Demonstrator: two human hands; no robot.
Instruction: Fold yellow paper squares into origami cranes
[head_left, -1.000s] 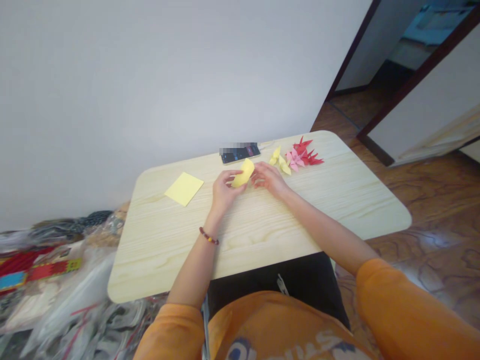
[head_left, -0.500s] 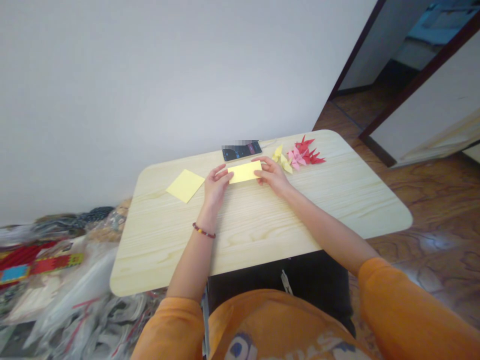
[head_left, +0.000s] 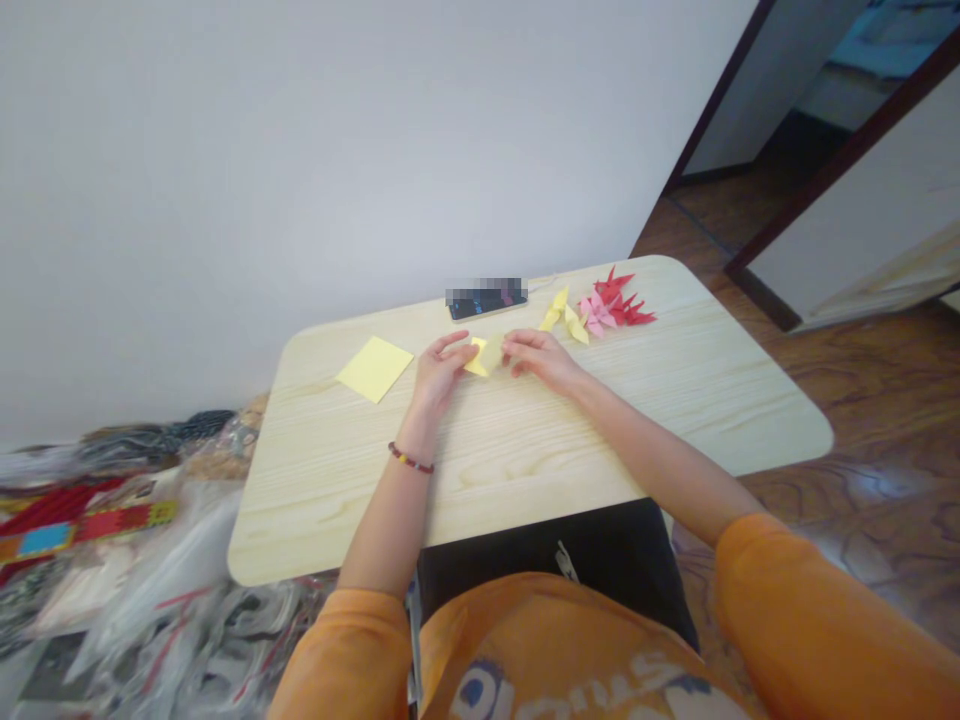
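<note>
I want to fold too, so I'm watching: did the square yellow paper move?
No. The square yellow paper stays just as far left of the black phone as before.

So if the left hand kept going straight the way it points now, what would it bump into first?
The left hand would meet the folded yellow paper first. Its fingers seem to be touching it, though depth is hard to judge.

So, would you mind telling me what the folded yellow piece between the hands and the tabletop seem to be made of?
The folded yellow piece looks like thin matte paper, holding crisp creases. The tabletop shows pale wood grain under a smooth finish: real wood or laminate, I cannot tell.
</note>
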